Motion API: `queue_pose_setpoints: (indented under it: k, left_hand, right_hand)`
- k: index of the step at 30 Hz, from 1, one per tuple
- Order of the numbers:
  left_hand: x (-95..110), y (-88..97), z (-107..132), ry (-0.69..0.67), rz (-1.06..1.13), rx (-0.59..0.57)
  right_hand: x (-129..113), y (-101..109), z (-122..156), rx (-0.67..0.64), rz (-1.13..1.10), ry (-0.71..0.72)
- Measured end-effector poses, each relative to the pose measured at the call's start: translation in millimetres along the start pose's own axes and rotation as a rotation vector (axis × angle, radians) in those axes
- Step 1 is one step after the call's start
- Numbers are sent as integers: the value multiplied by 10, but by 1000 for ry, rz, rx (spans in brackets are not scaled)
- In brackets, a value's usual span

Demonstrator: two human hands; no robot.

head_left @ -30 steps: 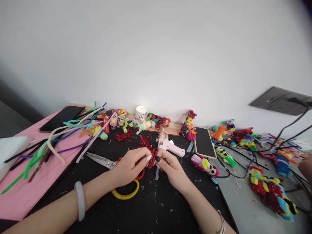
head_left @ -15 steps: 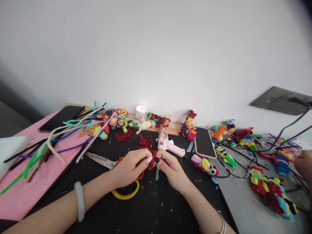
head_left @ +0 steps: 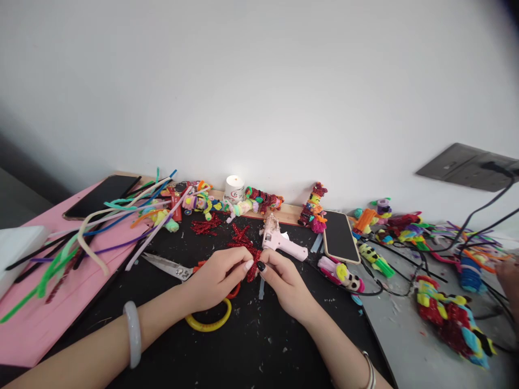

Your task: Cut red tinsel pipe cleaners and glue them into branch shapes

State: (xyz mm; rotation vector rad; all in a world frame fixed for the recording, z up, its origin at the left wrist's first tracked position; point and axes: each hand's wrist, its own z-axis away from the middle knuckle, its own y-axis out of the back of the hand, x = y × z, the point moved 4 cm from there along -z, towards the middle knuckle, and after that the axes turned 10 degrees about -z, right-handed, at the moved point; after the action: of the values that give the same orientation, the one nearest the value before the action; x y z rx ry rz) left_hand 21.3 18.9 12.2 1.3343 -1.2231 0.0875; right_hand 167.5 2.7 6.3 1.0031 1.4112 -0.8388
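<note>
Between my two hands is a piece of sparkly red pipe cleaner (head_left: 254, 254). My left hand (head_left: 225, 274) pinches it from the left, thumb against bent forefinger. From the right, my right hand (head_left: 283, 278) pinches it too, its thumb with a dark nail. The fingers hide part of the piece. Loose red pipe cleaner pieces (head_left: 206, 225) lie just beyond. Under my left hand rest large scissors (head_left: 208, 321) with yellow and orange handles, blades pointing left. A pink glue gun (head_left: 286, 244) lies just past my right hand.
Pipe cleaners (head_left: 101, 237) spread over a pink sheet (head_left: 48, 329) at left, near a dark phone (head_left: 101, 195). A paper cup (head_left: 234, 189) and pipe-cleaner dolls (head_left: 313, 208) line the wall. Right are another phone (head_left: 341, 236), cables, more dolls (head_left: 454, 321) and another person's hand (head_left: 508, 281).
My hands keep nearly the same pinch on the red pipe cleaner. At the right edge, the other person's hand has shifted slightly.
</note>
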Motion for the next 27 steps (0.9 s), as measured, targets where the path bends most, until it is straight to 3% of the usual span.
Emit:
queue_pose_setpoints:
  k: [27]
  left_hand:
    - [-11, -28, 6, 26, 32, -48]
  right_hand:
    - [-14, -10, 20, 40, 205, 64]
